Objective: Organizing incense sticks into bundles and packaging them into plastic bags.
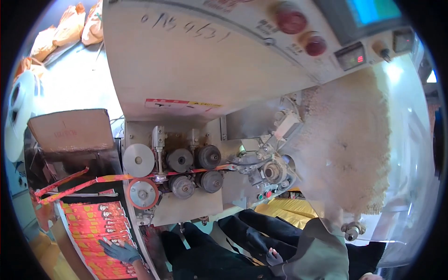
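Note:
My left hand [122,252], in a dark grey glove with bare fingertips, lies palm down with its fingers stretched out. It touches rows of flat red and orange printed packets [93,228] on a tray beside the machine. In the lower middle, a similarly gloved hand [274,256] rests against dark trousers. It seems to be my right hand, though its arm is hard to follow; its fingers are small and partly hidden. Above the packets, a red and orange printed strip [112,178] passes between the machine's rollers [180,160].
A cardboard box [72,130] stands behind the packets. The machine's panel carries red knobs [291,21] and a screen [373,11]. A yellow sack [289,207] lies beyond the legs. Wrapped bundles [70,28] sit far left. Grey-green cloth [322,252] is at lower right.

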Motion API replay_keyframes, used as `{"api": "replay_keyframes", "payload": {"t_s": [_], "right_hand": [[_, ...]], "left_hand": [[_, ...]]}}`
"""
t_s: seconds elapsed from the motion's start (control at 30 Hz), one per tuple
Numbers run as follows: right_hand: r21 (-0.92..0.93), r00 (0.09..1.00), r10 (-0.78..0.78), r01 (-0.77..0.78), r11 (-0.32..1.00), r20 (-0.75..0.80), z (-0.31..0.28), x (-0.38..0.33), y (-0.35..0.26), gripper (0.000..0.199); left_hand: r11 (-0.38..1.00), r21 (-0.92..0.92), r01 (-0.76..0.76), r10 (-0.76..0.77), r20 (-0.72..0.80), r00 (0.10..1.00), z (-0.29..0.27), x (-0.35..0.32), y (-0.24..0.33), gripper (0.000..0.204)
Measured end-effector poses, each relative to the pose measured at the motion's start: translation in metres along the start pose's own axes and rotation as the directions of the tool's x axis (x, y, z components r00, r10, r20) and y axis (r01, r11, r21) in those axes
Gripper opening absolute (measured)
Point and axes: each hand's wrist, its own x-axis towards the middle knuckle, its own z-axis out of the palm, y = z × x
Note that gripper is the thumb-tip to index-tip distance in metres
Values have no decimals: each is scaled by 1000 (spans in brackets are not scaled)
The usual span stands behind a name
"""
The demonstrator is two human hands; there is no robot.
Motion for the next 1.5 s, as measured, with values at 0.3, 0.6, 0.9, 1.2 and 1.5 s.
{"api": "replay_keyframes", "payload": {"t_s": [0.3,0.6,0.9,1.2,1.5], "right_hand": [[119,997,12,-2,993,-79,118,129,233,20],[304,992,37,1,953,-119,248,231,360,26],[585,968,240,-151,797,-76,327,315,455,31],[814,788,570,-479,329,234,393,272,478,37],[781,436,695,-548,-299,572,430,167,441,43]], "left_hand": [[1000,-10,-30,29,-55,998,-3,3,6,52],[999,-47,1,-2,-17,1000,-4,5,1,54],[996,-35,-80,74,-138,988,2,3,-2,55],[996,70,-53,60,-100,993,6,-9,-13,59],[998,-40,-52,46,-153,987,24,-12,-45,50]]}}
